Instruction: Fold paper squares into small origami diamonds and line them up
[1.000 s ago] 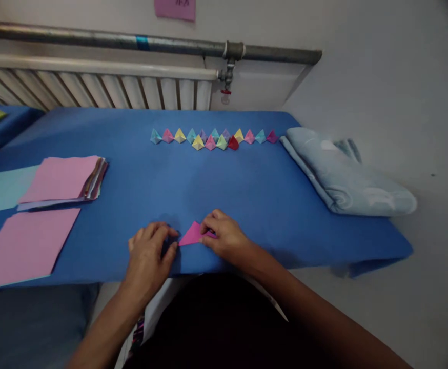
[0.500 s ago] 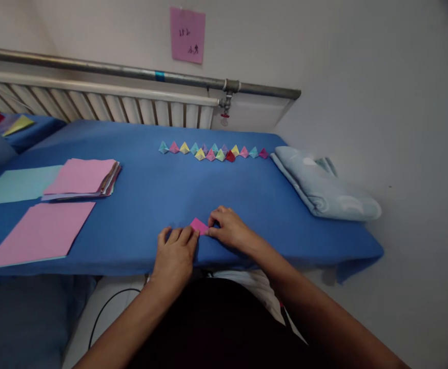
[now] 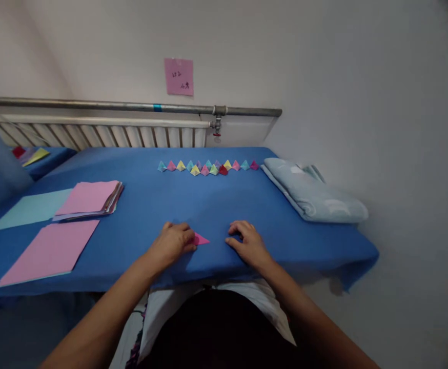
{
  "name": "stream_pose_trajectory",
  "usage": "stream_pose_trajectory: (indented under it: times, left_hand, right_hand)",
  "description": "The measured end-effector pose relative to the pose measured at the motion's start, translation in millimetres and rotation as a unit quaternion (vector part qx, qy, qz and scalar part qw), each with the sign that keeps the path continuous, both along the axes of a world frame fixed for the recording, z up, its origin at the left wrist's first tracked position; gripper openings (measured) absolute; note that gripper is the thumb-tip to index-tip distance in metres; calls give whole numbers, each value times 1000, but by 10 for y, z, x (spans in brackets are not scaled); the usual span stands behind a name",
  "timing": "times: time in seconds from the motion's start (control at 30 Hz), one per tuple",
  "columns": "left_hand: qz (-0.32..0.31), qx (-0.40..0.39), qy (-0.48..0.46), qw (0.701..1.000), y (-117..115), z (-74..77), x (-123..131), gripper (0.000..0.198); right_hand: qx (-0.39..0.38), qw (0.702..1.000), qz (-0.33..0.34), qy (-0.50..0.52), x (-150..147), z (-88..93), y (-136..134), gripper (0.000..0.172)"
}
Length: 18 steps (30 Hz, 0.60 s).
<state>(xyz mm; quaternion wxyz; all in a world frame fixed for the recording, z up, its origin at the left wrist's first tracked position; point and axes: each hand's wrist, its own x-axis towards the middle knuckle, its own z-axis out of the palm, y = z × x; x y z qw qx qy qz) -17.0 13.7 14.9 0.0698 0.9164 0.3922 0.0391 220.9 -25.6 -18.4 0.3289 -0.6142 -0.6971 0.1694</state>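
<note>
A small folded piece of bright pink paper (image 3: 201, 239) lies near the front edge of the blue-covered table (image 3: 147, 205). My left hand (image 3: 174, 243) grips its left end, hiding that part, while a pointed tip sticks out to the right. To the right of the paper, my right hand (image 3: 247, 243) hovers apart from it, thumb and fingers spread with nothing between them. Beyond my hands, several small folded paper pieces (image 3: 204, 170) in mixed colours stand in two rows.
On the left lie a stack of coloured paper (image 3: 87, 198), a light blue sheet (image 3: 29, 209) and pink sheets (image 3: 51, 251). A folded pale blanket (image 3: 312, 192) rests at the right end. Behind the table run a radiator (image 3: 131, 136) and a metal pipe (image 3: 108, 106).
My right hand has let go of the pink paper and moved right. The paper has turned, its tip now pointing right, in my left hand. The camera view has tilted up.
</note>
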Motion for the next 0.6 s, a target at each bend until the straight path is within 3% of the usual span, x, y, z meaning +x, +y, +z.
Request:
stream_pose_trajectory:
  times: [0.2,0.6]
  left_hand:
    - [-49,-31,35,998,192,52,-5,12]
    - [-35,10,90,995,128,97,139,23]
  right_hand:
    - [26,999,-5,24,16,-71,36,15]
    - [59,998,6,13,-1,-89,29,17]
